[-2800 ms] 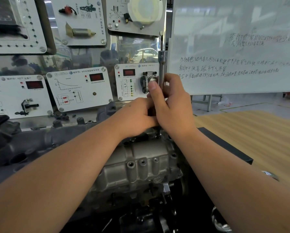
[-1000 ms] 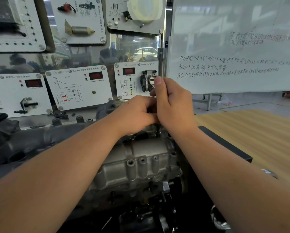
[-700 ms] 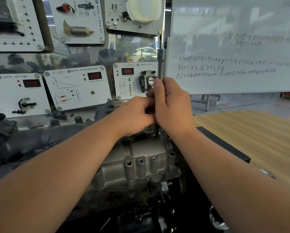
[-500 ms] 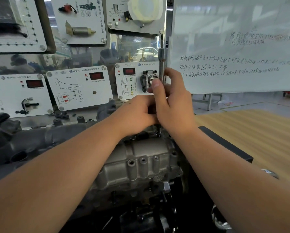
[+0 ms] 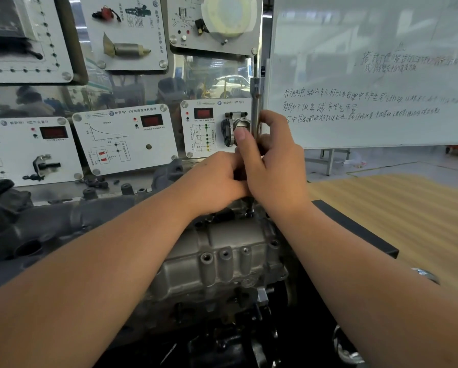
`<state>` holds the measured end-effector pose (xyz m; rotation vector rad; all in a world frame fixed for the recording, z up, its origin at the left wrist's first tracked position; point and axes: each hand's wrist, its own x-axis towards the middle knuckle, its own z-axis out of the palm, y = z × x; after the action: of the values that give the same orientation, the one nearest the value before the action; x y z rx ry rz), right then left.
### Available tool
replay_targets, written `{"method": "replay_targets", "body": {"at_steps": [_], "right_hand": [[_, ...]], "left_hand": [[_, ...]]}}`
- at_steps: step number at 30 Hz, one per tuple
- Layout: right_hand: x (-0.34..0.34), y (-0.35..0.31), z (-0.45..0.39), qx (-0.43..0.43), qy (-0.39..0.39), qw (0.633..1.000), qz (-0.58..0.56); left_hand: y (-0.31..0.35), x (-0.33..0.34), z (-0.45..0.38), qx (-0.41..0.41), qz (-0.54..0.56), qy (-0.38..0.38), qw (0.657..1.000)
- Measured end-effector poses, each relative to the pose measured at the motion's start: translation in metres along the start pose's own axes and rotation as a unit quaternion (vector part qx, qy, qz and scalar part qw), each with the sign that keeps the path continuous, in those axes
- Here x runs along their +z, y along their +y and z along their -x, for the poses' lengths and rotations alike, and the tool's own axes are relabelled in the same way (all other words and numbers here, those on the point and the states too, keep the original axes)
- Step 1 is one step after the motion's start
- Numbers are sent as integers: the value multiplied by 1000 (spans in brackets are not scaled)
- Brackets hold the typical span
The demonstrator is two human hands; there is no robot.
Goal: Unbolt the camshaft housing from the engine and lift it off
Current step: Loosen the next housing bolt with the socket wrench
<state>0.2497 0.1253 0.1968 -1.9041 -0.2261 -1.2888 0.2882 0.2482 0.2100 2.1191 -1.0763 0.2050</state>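
Note:
The grey cast camshaft housing sits on top of the engine in the middle of the view. A long steel socket wrench stands upright over the housing's far edge, its lower end at a bolt there. My right hand grips the wrench shaft, thumb up along it and fingers curled round. My left hand is closed round the shaft just below, pressed against the right hand. The part of the tool between the hands is hidden.
White sensor display boards line the wall behind the engine. A whiteboard with writing stands at the right. A wooden table top lies to the right, and a dark intake manifold runs to the left.
My right hand's fingers have shifted on the wrench shaft, loosening and re-curling round it. The left hand and the housing have stayed where they were.

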Motion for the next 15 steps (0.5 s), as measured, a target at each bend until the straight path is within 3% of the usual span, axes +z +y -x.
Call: {"method": "replay_targets", "body": {"at_steps": [15], "right_hand": [[0,1,-2,8,19,1000,-13]], "left_hand": [[4,1,-1,23,3,-11,1000]]}}
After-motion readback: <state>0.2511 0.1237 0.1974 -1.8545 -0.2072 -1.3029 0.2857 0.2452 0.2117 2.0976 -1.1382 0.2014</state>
